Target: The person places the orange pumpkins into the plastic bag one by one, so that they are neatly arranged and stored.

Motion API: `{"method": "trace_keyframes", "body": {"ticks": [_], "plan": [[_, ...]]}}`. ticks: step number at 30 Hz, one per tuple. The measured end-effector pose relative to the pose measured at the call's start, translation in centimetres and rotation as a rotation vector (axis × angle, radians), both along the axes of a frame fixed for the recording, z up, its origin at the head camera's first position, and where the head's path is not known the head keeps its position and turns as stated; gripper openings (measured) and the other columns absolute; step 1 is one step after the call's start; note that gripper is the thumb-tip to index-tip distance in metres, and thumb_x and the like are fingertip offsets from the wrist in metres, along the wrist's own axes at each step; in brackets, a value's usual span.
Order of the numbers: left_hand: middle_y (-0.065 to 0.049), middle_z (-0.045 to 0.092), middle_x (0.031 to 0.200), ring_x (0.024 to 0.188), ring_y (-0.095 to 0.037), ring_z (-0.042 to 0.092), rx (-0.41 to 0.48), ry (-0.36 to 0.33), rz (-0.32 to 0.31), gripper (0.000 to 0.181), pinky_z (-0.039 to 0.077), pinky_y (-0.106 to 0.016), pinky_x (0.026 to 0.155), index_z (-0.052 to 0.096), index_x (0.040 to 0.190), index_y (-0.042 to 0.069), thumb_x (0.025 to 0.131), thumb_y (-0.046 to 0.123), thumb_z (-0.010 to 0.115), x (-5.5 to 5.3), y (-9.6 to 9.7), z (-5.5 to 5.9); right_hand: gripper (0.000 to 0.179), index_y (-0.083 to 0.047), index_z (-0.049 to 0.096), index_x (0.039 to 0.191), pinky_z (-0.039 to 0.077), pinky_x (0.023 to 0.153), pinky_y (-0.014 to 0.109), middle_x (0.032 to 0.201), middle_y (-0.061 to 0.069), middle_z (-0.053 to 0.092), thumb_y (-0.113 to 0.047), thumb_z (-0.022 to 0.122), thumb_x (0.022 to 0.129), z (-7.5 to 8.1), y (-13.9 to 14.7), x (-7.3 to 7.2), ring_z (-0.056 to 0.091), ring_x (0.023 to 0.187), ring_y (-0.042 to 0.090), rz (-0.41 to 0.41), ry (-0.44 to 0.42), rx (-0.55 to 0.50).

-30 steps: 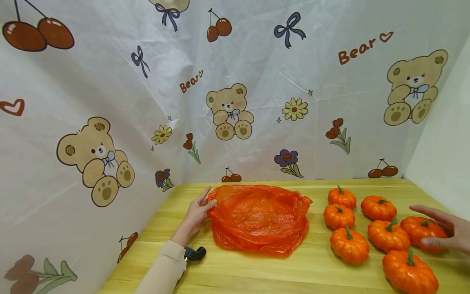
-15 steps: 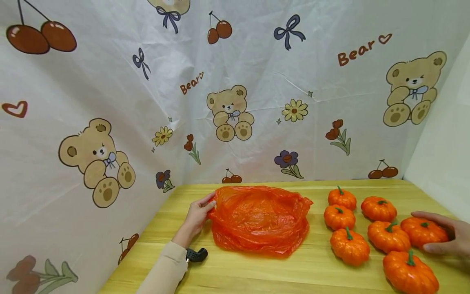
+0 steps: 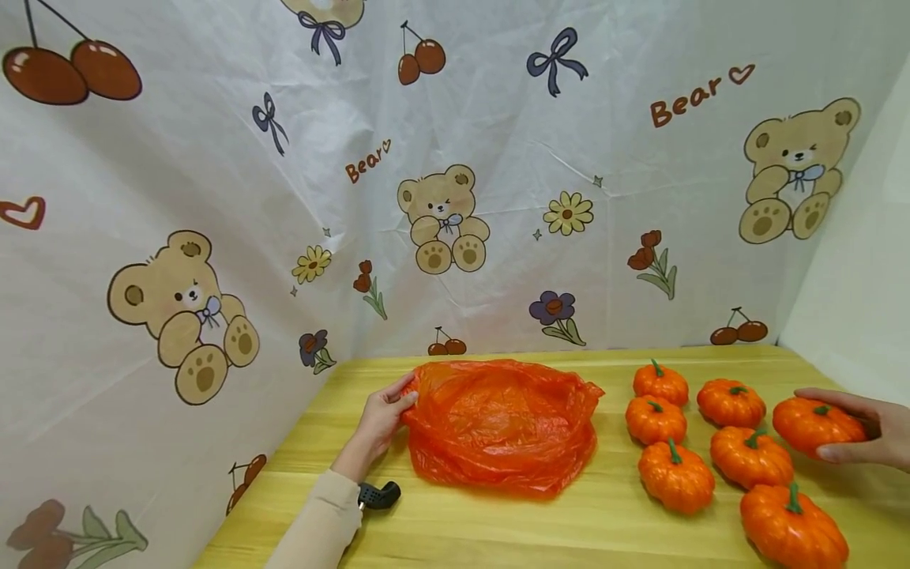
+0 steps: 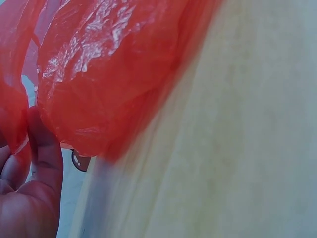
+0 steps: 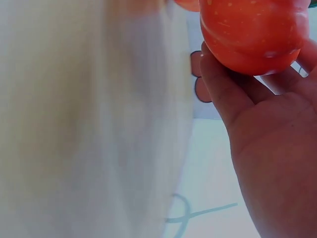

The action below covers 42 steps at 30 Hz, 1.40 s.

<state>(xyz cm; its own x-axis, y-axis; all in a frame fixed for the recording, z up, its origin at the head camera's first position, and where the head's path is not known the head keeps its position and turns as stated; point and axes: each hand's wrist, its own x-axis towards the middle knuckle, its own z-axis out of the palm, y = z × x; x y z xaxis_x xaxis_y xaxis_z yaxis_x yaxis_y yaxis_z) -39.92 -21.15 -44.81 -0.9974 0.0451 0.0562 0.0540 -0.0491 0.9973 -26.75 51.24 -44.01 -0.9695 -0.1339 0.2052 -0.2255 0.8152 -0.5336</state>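
An orange-red plastic bag (image 3: 501, 427) stands with its mouth spread wide on the middle of the table. My left hand (image 3: 380, 415) pinches the bag's left rim between thumb and fingers; the left wrist view shows the thin film (image 4: 114, 74) beside that hand (image 4: 34, 183). At the right, my right hand (image 3: 878, 431) grips a small orange pumpkin (image 3: 814, 425) with a green stem, thumb on the near side and fingers behind. In the right wrist view the pumpkin (image 5: 257, 34) sits in the fingers of the hand (image 5: 277, 124), seemingly off the table.
Several more small pumpkins stand right of the bag, among them a near one (image 3: 794, 525), a middle one (image 3: 751, 457) and a far one (image 3: 660, 383). A black device (image 3: 379, 495) is at the left wrist. A bear-print cloth (image 3: 498, 308) hangs behind the wooden table (image 3: 540, 533).
My right hand has closed round the rightmost pumpkin and raised it slightly. The left hand's fingers have drawn in on the bag's rim; the bag stays in place.
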Motion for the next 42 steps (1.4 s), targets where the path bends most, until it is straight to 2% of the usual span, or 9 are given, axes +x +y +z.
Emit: {"method": "trace_keyframes", "body": {"ticks": [11,14,17,21,24,27,35,38,42], "plan": [[-0.017,0.054,0.152,0.106,-0.022,0.072,0.022,0.006,-0.016,0.054,0.063,-0.028,0.078,0.055,0.151,0.017,0.099,0.005,0.067,0.0,0.0,0.3,0.081,-0.036,0.035,0.157,0.055,0.071,0.020,0.106,-0.048,0.040,-0.024,0.080,0.091,3.3,-0.9,-0.9,0.050,0.090,-0.017,0.018,-0.067,-0.035],[-0.016,0.054,0.153,0.101,-0.020,0.072,0.022,-0.002,-0.026,0.055,0.063,-0.027,0.077,0.054,0.151,0.018,0.099,0.006,0.067,0.0,-0.1,0.3,0.079,-0.050,0.033,0.151,0.055,0.070,0.021,0.105,-0.047,0.044,-0.021,0.078,0.092,4.1,-1.3,-0.9,0.053,0.089,-0.015,0.024,-0.062,-0.058],[-0.017,0.054,0.153,0.096,-0.017,0.072,0.020,-0.005,-0.035,0.056,0.063,-0.026,0.076,0.053,0.152,0.019,0.099,0.007,0.067,-0.1,-0.1,0.3,0.079,-0.053,0.035,0.149,0.055,0.069,0.022,0.105,-0.046,0.047,-0.016,0.076,0.093,5.2,-2.0,-0.9,0.055,0.088,-0.013,0.053,-0.036,-0.068],[-0.019,0.052,0.154,0.090,-0.014,0.071,0.030,-0.010,-0.040,0.056,0.063,-0.026,0.075,0.052,0.153,0.019,0.100,0.007,0.066,-0.1,-0.3,0.4,0.072,-0.037,0.039,0.156,0.055,0.070,0.021,0.111,-0.036,0.055,-0.018,0.073,0.096,6.9,-3.3,-1.2,0.055,0.088,-0.012,0.057,-0.032,-0.035],[-0.020,0.051,0.154,0.088,-0.013,0.071,0.027,-0.013,-0.043,0.057,0.063,-0.026,0.075,0.052,0.153,0.019,0.100,0.007,0.066,-0.1,-0.3,0.5,0.071,-0.014,0.034,0.161,0.055,0.072,0.021,0.123,-0.006,0.067,-0.024,0.069,0.100,7.9,-4.3,-1.5,0.055,0.090,-0.012,0.051,-0.074,-0.015],[-0.019,0.052,0.154,0.092,-0.015,0.072,0.025,-0.018,-0.047,0.057,0.063,-0.027,0.076,0.051,0.154,0.019,0.100,0.008,0.066,-0.1,-0.3,0.4,0.073,0.003,0.030,0.157,0.054,0.073,0.023,0.131,0.018,0.065,-0.029,0.065,0.102,8.6,-5.2,-1.8,0.056,0.093,-0.012,0.056,-0.096,0.002],[-0.018,0.053,0.154,0.093,-0.017,0.073,0.026,-0.026,-0.054,0.057,0.063,-0.027,0.076,0.052,0.154,0.020,0.100,0.007,0.066,0.1,-0.2,0.1,0.073,0.002,0.030,0.158,0.057,0.081,0.055,0.144,0.037,0.051,-0.031,0.064,0.103,9.5,-7.3,-2.6,0.054,0.096,-0.011,0.120,-0.094,0.020],[-0.017,0.052,0.154,0.095,-0.017,0.073,0.024,-0.023,-0.054,0.057,0.063,-0.027,0.076,0.051,0.154,0.020,0.100,0.007,0.066,0.1,-0.1,0.0,0.072,0.000,0.030,0.159,0.057,0.083,0.054,0.140,0.032,0.057,-0.028,0.064,0.103,9.9,-8.1,-3.1,0.062,0.095,-0.003,0.148,-0.086,0.015],[-0.019,0.052,0.154,0.098,-0.018,0.072,0.022,-0.012,-0.056,0.058,0.063,-0.027,0.077,0.051,0.154,0.020,0.100,0.009,0.067,0.1,0.0,0.0,0.068,-0.003,0.035,0.158,0.057,0.084,0.045,0.139,0.024,0.059,-0.026,0.066,0.102,10.4,-9.2,-3.6,0.057,0.100,-0.009,0.172,-0.057,0.012]]}}
